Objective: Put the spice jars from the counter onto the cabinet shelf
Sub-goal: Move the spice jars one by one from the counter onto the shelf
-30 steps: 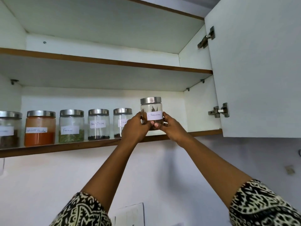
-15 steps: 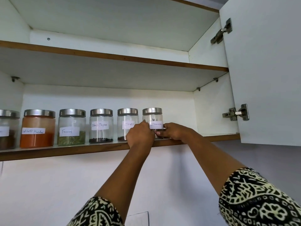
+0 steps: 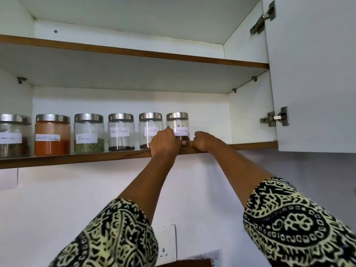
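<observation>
The cinnamon jar (image 3: 178, 125), clear glass with a steel lid and a white label, stands on the lower cabinet shelf (image 3: 115, 156) at the right end of the row. My left hand (image 3: 165, 144) wraps the jar's lower left and front. My right hand (image 3: 202, 140) presses against its lower right, resting on the shelf edge. The hands hide the jar's base. To its left stand the cloves jar (image 3: 150, 130), black pepper jar (image 3: 121, 132), fennel jar (image 3: 89, 132), red chilli powder jar (image 3: 52, 134) and one more jar (image 3: 14, 135) at the frame's edge.
The open cabinet door (image 3: 312, 74) hangs on the right, with hinges (image 3: 275, 119) beside the shelf end. Bare shelf space lies between the cinnamon jar and the cabinet's right wall (image 3: 250, 116). An upper shelf (image 3: 134, 53) sits above. A wall socket (image 3: 167, 245) is below.
The cinnamon jar went from being held up in front of the shelf to standing on it beside the cloves jar. Both hands dropped lower on the jar.
</observation>
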`<action>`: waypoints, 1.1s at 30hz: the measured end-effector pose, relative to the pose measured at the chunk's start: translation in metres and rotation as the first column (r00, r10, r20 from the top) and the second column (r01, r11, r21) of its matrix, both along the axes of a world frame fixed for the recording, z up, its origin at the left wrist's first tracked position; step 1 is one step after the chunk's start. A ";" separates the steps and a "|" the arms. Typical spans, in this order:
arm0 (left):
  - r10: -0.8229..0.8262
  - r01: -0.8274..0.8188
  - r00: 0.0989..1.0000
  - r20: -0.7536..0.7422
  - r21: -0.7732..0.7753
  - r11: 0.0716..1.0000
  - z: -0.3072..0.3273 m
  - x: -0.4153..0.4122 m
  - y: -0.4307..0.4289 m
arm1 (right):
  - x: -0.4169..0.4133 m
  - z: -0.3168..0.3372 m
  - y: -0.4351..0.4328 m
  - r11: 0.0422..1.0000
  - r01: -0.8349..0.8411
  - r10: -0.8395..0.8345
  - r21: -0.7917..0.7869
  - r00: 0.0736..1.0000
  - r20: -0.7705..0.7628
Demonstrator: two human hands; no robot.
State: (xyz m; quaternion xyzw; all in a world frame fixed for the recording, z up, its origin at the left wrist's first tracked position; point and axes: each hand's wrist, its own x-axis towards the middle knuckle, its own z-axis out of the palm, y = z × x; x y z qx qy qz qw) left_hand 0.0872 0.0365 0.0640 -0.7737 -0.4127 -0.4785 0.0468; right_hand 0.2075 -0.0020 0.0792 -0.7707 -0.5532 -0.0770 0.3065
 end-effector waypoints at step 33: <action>-0.625 0.031 0.744 -0.237 -0.922 0.386 -0.492 -0.130 -0.104 | -0.090 -0.518 -0.160 0.760 -0.275 -0.076 -0.588 0.862 -0.501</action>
